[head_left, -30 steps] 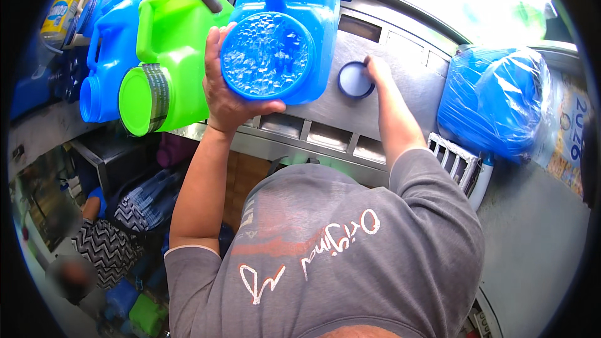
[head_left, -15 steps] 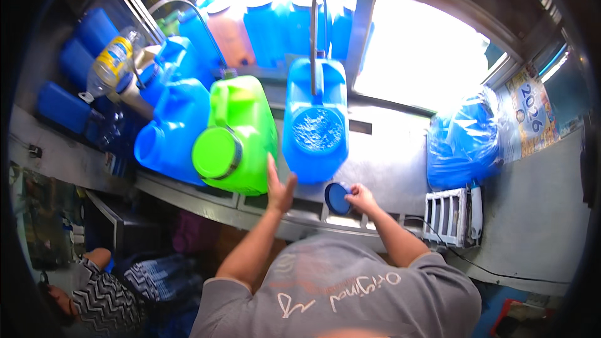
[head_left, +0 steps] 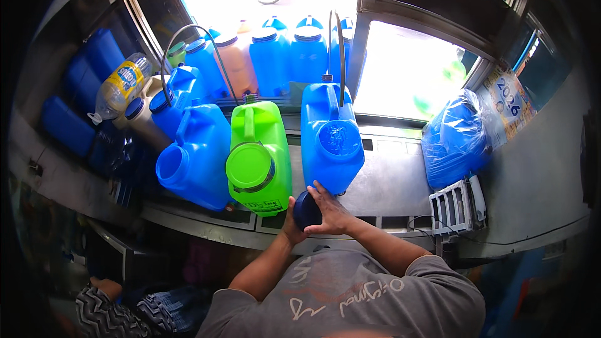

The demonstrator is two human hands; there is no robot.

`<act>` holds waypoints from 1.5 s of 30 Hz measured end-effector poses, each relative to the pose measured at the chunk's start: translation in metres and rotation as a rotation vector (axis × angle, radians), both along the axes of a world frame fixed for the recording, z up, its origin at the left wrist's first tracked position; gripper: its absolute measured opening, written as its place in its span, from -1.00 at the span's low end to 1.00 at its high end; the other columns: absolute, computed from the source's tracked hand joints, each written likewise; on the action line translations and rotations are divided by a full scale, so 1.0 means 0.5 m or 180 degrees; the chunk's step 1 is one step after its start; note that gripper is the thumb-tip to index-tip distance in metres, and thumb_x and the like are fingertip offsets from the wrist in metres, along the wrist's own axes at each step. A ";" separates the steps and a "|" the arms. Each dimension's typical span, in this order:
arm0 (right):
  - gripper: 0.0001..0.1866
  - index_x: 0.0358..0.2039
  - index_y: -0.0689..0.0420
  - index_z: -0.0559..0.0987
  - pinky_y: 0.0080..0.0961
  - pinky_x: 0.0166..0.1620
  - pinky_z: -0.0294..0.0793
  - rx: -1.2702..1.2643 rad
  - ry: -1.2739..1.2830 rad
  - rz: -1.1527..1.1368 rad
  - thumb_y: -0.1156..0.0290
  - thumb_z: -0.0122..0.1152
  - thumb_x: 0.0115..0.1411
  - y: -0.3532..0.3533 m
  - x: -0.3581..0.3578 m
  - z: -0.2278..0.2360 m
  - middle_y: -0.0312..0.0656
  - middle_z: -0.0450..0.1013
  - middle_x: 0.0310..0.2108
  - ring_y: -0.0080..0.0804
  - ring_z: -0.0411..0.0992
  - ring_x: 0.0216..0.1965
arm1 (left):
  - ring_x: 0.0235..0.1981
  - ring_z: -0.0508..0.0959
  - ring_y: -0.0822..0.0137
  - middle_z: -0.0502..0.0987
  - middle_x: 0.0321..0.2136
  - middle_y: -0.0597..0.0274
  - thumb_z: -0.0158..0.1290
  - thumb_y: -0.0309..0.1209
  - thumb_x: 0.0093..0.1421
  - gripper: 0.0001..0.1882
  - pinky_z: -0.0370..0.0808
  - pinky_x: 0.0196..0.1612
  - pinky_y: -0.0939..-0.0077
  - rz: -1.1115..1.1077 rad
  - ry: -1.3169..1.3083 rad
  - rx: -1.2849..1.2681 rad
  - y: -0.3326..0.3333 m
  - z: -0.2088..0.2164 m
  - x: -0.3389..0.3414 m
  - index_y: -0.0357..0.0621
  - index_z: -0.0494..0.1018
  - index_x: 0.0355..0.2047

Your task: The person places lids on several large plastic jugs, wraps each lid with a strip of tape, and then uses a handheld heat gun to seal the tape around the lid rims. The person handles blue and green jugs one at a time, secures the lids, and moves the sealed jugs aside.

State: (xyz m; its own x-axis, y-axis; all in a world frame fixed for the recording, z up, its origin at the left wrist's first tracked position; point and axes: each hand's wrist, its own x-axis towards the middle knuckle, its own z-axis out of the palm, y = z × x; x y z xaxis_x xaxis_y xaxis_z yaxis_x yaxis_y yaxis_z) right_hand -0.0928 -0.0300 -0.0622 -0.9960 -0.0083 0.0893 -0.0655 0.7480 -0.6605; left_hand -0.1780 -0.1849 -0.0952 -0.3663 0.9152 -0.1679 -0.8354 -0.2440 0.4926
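At the far left lies a clear bottle (head_left: 114, 101) with a yellow label. Below it, at the lower edge, a co-worker's zigzag-patterned sleeve (head_left: 103, 313) shows in shadow. Right of the bottle, a thin curved hose (head_left: 164, 66) arches over several jugs. Next along the counter (head_left: 394, 178) stands the left blue jug (head_left: 210, 172), its round mouth uncovered and facing the person. The green jug (head_left: 275, 178) stands right beside it, with a green cap (head_left: 250, 166) on its mouth and a dark band at the cap's rim.

The person's left hand (head_left: 293, 224) is just in front of the green jug's lower right corner, its fingers against the left side of a dark blue lid (head_left: 307, 209). The lid is at the counter's near edge, between the green jug and the right blue jug (head_left: 325, 172), gripped between both hands. The right hand (head_left: 330, 211) holds its right side, fingers spread; whether the fingertips also touch the jug is unclear. That jug stands upright, its mouth uncovered, with clear liquid visible in it. A second hose (head_left: 342, 66) hangs at its handle.

At the far right, a plastic-wrapped blue bundle (head_left: 454, 144) sits behind a white rack (head_left: 449, 209).
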 end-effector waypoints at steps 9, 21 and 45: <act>0.25 0.44 0.03 0.06 0.04 0.42 0.00 0.0284 0.0613 -0.0204 -0.28 0.47 -0.12 -0.052 0.029 0.112 0.24 -0.06 0.42 0.32 -0.03 0.41 | 0.31 0.34 0.14 0.29 0.33 0.15 -0.26 0.52 0.17 0.04 0.28 0.35 0.10 -0.0099 -0.0158 0.0512 -0.022 0.053 0.004 -0.02 0.16 0.38; 0.22 0.42 0.12 0.10 -0.04 0.41 0.05 -0.0310 0.0483 -0.0770 -0.27 0.46 -0.08 0.010 0.122 0.104 0.21 0.04 0.39 0.19 0.04 0.41 | 0.27 0.39 0.05 0.35 0.27 0.08 0.01 0.13 0.29 -0.23 0.33 0.31 -0.02 -0.0580 -0.0411 0.0323 -0.006 0.015 -0.007 -0.01 0.17 0.36; 0.20 0.46 0.02 0.09 -0.21 0.20 0.37 -0.2830 0.0324 -0.0397 -0.23 0.48 -0.05 0.230 0.239 0.170 0.09 0.24 0.22 -0.11 0.34 0.16 | 0.25 0.39 0.01 0.42 0.22 -0.02 0.36 0.09 -0.02 -0.17 0.28 0.31 0.06 0.1926 0.5961 -0.1385 0.248 0.293 -0.089 -0.01 0.41 0.20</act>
State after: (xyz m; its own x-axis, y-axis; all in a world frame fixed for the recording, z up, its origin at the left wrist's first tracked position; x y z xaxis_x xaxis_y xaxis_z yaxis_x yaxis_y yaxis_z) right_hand 0.0265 0.0853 0.0227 -0.9719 0.2134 0.0989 -0.1078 -0.0302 -0.9937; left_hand -0.2225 -0.0609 0.0513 -0.5026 0.6424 0.5786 0.8073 0.1095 0.5798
